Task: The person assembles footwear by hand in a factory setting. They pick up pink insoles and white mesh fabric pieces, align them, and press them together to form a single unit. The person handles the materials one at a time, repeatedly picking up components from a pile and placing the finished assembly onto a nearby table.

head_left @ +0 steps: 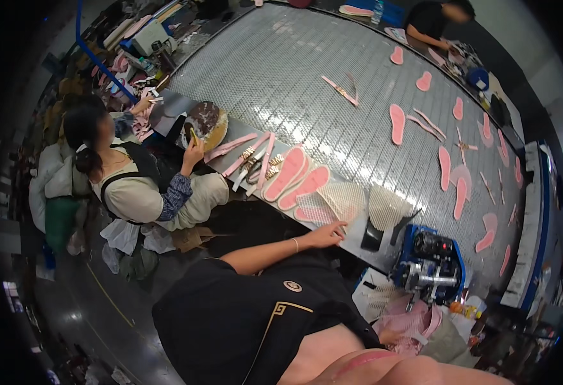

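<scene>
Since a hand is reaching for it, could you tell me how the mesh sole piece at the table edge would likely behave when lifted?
The mesh sole piece looks thin and see-through, so probably light and floppy. It lies flat, so rolling seems unlikely. The left hand touches its near edge.

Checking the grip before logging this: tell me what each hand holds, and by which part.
The left hand holds nothing: its fingers lie flat on the near edge of a mesh sole piece on the conveyor table. The right hand is not in view.

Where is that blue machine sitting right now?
In the head view, the blue machine sits at the near edge of the mesh belt, to the person's right, beyond the left hand and the mesh pieces.
</scene>
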Action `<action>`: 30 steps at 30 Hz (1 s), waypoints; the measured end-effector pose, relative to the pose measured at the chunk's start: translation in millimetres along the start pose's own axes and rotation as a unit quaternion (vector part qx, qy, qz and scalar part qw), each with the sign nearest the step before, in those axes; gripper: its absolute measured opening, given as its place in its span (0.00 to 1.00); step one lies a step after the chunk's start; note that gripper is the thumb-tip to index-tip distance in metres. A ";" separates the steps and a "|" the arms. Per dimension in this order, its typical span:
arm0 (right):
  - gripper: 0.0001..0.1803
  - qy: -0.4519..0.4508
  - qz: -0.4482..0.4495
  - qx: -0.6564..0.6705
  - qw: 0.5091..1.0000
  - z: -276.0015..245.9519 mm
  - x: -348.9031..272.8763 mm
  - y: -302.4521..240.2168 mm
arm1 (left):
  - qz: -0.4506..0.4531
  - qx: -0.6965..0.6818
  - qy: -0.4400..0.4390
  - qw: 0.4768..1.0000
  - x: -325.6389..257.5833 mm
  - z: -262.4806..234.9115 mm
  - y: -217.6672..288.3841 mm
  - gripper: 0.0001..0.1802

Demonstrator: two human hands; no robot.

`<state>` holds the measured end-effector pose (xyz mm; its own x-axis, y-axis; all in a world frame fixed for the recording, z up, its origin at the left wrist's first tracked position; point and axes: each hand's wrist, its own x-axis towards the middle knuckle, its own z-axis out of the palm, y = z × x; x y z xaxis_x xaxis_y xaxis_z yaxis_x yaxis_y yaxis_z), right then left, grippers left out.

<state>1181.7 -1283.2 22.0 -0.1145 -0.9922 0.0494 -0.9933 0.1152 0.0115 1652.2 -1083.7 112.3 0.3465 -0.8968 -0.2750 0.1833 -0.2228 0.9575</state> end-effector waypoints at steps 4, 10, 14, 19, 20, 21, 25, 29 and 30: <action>0.34 0.053 0.014 -0.014 0.998 32.3 -9.2 22.2 | -0.033 0.087 0.010 0.996 -10.7 0.4 5.6 0.34; 0.20 0.092 0.036 0.059 0.993 -6.9 -15.4 -16.6 | -0.068 -0.015 0.128 0.989 -30.6 42.6 1.3 0.27; 0.10 0.171 0.035 0.187 0.967 -12.1 -3.8 29.3 | -0.096 0.004 -0.003 0.995 -24.6 98.7 6.9 0.24; 0.11 0.138 0.158 0.493 0.844 -128.4 -20.2 29.0 | -0.096 0.046 -0.200 0.974 -26.2 155.7 37.3 0.20; 0.12 0.117 0.152 0.569 0.800 -144.0 -25.7 26.9 | -0.083 0.056 -0.242 0.965 -19.1 169.0 46.2 0.21; 0.12 0.093 0.150 0.639 0.748 -159.3 -30.9 23.8 | -0.069 0.067 -0.279 0.956 -13.0 182.2 55.8 0.23; 0.13 0.029 0.010 0.632 0.774 -229.1 -70.0 -30.7 | 0.091 0.110 -0.375 0.916 -6.2 231.0 130.4 0.32; 0.22 0.000 -0.245 0.469 0.849 -255.4 -93.6 -80.5 | 0.150 0.053 -0.356 0.921 -18.1 250.3 127.2 0.36; 0.25 -0.028 -0.260 0.481 0.837 -255.2 -96.5 -85.3 | 0.148 0.048 -0.318 0.935 -21.4 252.2 128.2 0.34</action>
<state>1281.9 -1185.0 271.1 0.3628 -0.9002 0.2407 -0.4609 -0.3979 -0.7933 1436.3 -1189.4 262.9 -0.2535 -0.9639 0.0814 0.0722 0.0650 0.9953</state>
